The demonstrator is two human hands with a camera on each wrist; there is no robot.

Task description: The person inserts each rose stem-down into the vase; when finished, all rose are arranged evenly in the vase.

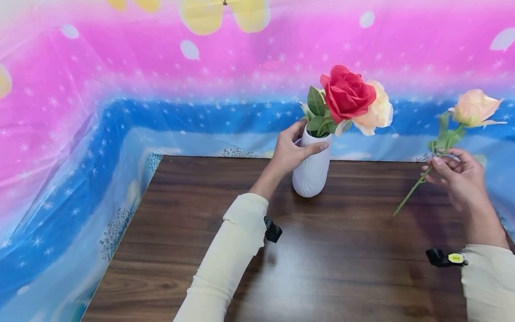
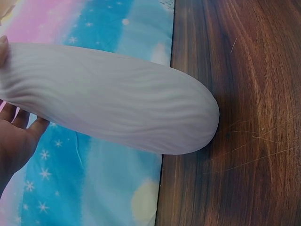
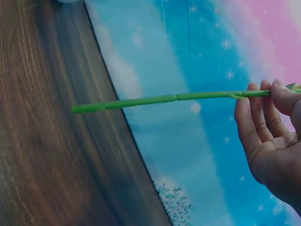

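A white rippled vase [image 1: 311, 172] stands near the back edge of the table, holding a red rose [image 1: 349, 95] and a pale peach-cream flower [image 1: 376, 109] behind it, with green leaves at the mouth. My left hand [image 1: 293, 147] grips the vase near its rim; in the left wrist view the vase [image 2: 117, 99] fills the middle. To the right, my right hand [image 1: 462, 176] pinches the green stem of a peach rose [image 1: 476, 108] between thumb and fingers. The bare stem [image 3: 155, 99] slants down to the left, its lower end apart from the vase.
The dark wood table [image 1: 193, 250] runs below both arms. Behind it and along its left side hangs a pink and blue cloth [image 1: 141, 80] with snowflakes. Each wrist carries a small black camera [image 1: 273, 229].
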